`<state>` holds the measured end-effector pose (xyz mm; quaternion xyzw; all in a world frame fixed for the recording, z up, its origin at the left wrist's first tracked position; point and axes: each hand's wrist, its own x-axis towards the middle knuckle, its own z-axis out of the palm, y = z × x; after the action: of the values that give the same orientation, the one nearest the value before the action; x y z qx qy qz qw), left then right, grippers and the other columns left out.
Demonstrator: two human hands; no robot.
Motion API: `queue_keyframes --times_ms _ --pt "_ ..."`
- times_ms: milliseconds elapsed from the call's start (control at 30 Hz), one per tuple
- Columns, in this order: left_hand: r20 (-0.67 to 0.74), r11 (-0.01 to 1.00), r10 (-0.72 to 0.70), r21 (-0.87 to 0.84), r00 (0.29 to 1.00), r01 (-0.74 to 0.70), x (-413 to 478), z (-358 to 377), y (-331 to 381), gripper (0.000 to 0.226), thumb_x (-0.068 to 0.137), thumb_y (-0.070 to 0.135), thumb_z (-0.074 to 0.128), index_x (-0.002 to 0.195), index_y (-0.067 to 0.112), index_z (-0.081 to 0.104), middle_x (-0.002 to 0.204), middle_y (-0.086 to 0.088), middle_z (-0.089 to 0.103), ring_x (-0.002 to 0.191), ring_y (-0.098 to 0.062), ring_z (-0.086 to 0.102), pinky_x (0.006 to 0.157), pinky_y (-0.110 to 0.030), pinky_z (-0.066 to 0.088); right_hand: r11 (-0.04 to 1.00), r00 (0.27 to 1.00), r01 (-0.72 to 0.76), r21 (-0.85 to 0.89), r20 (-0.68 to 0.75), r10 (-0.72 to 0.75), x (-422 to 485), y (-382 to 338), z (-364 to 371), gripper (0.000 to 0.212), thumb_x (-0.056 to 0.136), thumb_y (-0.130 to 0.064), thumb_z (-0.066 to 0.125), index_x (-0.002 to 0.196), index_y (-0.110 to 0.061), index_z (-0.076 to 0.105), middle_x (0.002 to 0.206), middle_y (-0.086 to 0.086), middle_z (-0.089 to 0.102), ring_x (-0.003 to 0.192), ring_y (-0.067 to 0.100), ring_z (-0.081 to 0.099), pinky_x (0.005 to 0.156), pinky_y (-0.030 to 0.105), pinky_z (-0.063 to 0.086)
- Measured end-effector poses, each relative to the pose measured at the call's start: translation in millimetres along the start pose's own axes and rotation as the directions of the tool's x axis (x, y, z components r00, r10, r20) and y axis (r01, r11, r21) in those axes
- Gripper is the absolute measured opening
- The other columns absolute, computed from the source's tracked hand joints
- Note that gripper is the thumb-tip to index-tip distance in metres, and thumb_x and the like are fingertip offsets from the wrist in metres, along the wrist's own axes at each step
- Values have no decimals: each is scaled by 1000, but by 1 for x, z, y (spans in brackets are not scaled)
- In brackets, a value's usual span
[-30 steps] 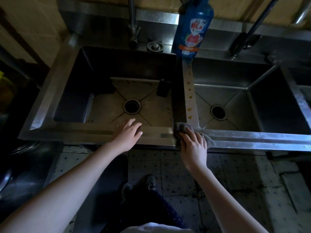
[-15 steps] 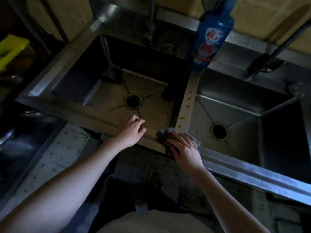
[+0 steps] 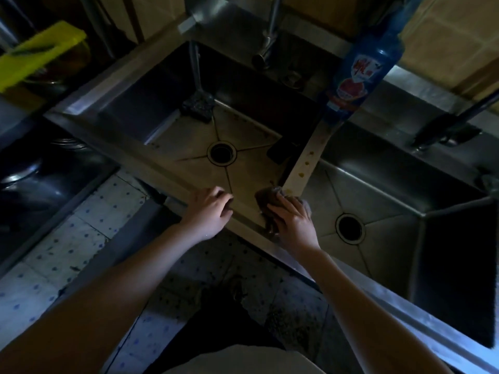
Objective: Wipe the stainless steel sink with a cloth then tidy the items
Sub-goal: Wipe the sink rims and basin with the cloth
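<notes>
A double stainless steel sink (image 3: 151,163) fills the view, with a spotted divider strip (image 3: 305,163) between its two basins. My right hand (image 3: 293,220) presses a dark cloth (image 3: 266,199) flat on the front rim, at the near end of the divider. My left hand (image 3: 209,209) rests with relaxed fingers on the front rim of the left basin, a little left of the cloth. A blue detergent bottle (image 3: 361,74) stands at the far end of the divider. A dark scrubber (image 3: 198,105) and a dark flat object (image 3: 282,153) lie in the left basin.
A tap (image 3: 268,36) hangs over the left basin and a dark-handled tap (image 3: 448,125) sits behind the right one. A yellow object (image 3: 37,52) lies at the far left above dark cookware (image 3: 24,171). Tiled floor (image 3: 81,238) shows below the sink.
The view has turned and moved closer, so the sink now runs diagonally. My right hand has slid the cloth slightly left along the front rim. My left hand stays on the rim.
</notes>
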<state>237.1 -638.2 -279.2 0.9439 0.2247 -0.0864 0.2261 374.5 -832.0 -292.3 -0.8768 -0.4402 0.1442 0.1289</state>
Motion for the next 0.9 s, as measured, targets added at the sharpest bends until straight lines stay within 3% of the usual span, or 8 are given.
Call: queue_keyframes --times_ms 233,333,433,600,800,900 --pt "77 998 24 -55 997 -20 6 9 8 46 94 40 44 137 24 39 150 -2 27 132 -27 35 104 -49 36 996 996 90 1 25 -90 -6 7 -1 47 84 -21 63 130 -30 56 150 -4 40 139 29 34 116 48 29" --pt "63 999 -2 -44 998 4 2 13 9 45 96 41 40 137 23 39 148 -1 30 132 -26 35 104 -49 35 994 993 97 -42 67 -94 9 15 -10 49 84 -23 65 132 -29 55 152 -5 37 141 27 31 118 45 25" --pt "14 999 -2 -53 1000 3 2 12 11 40 97 38 38 134 23 41 143 -1 35 130 -23 35 103 -48 33 998 998 56 -8 -14 -57 31 29 -20 41 91 -12 56 129 -28 58 150 -5 40 139 26 31 117 46 26" --pt "-46 994 -104 -31 993 103 8 15 22 32 97 35 37 122 20 49 135 -3 42 128 -21 35 101 -42 33 999 998 35 -21 -57 -36 61 47 -28 39 94 -14 52 131 -26 56 151 1 39 142 30 28 120 47 17" --pt "-118 977 -212 -8 970 213 25 33 59 37 95 35 40 128 19 47 143 -7 34 133 -25 29 106 -46 26 969 974 211 -128 -55 -220 53 57 -23 42 88 -13 61 128 -24 58 146 5 46 137 32 39 116 53 27" --pt "-128 966 -256 -20 958 256 36 40 73 37 95 37 42 128 20 47 143 -7 35 133 -26 28 109 -52 23 903 930 349 -249 -24 -366 60 69 -23 54 79 -10 72 129 -21 57 143 9 50 130 35 47 110 55 35"
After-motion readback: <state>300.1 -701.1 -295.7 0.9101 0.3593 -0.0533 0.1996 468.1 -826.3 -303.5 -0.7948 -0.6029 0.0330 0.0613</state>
